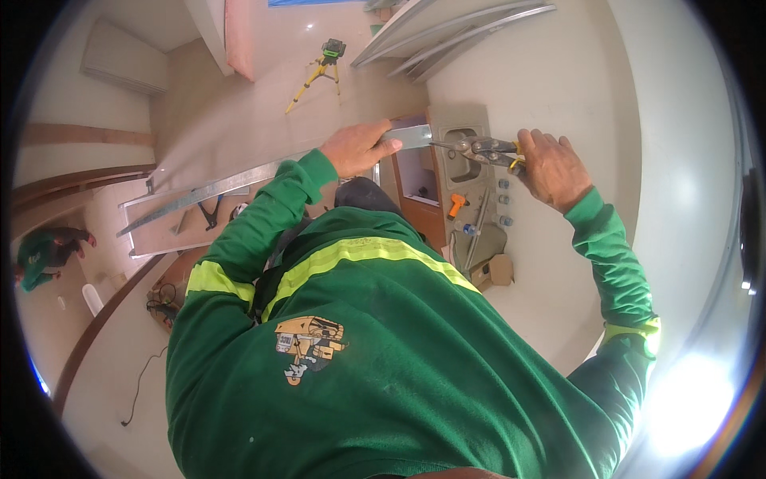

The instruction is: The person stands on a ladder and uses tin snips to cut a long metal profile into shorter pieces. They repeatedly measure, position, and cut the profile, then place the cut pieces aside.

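Observation:
My left hand [357,149] is closed around a long, thin galvanized metal profile [413,136], near its right end. The rest of that length runs away to the left, partly behind my green sleeve. In my right hand [555,172] is a pair of tin snips [479,148] with dark, yellow-edged handles. The snips point left, and their jaws meet the profile's end. Whether the blades are closed on the metal is too small to tell.
A green laser level [333,49] stands on a yellow tripod ahead. More metal profiles [471,36] lean at the upper right. Below my hands are a sink [463,164], an orange tool [457,206], bottles [504,220] and a cardboard box [501,270]. A person in green [44,251] is far left.

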The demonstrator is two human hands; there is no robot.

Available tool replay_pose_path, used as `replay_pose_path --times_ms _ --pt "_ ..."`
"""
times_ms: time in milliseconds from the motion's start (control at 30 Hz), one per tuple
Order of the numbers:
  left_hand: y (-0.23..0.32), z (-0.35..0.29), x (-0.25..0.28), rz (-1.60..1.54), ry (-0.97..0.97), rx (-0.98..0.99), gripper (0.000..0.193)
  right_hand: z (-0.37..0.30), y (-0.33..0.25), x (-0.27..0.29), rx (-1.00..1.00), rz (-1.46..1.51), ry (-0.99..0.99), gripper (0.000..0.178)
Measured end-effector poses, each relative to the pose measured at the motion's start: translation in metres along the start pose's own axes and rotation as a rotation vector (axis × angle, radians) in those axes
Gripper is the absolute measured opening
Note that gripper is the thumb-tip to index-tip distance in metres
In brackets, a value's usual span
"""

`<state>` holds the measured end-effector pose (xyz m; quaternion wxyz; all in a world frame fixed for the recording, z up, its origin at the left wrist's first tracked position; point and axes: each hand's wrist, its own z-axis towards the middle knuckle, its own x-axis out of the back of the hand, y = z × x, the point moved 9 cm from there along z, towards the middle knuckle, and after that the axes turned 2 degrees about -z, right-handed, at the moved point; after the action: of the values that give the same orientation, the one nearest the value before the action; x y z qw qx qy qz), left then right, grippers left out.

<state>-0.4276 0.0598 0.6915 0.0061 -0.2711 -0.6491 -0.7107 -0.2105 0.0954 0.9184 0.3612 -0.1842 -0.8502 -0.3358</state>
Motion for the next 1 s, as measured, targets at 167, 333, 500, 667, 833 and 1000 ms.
replay_pose_path --times_ms 167,333,500,667,833,1000 --pt "-0.004 0.012 -0.003 -0.019 -0.012 0.048 0.062 0.002 -0.003 0.004 0.103 0.156 -0.115 0.060" --pt "0.000 0.005 -0.012 -0.038 -0.116 0.025 0.062 0.017 0.000 -0.013 0.199 0.104 -0.188 0.061" --pt "-0.022 0.006 -0.013 -0.063 -0.212 0.151 0.066 0.031 -0.013 -0.024 0.189 0.099 -0.175 0.062" --pt "-0.056 0.043 0.016 0.093 0.172 0.137 0.066 0.064 -0.020 -0.026 -0.019 0.014 -0.029 0.059" --pt "-0.051 0.115 0.076 0.196 0.371 0.118 0.067 0.090 -0.059 -0.026 -0.538 -0.168 0.117 0.059" --pt "0.025 0.163 0.133 0.297 0.558 0.025 0.062 0.133 -0.083 -0.032 -0.877 0.383 0.356 0.070"
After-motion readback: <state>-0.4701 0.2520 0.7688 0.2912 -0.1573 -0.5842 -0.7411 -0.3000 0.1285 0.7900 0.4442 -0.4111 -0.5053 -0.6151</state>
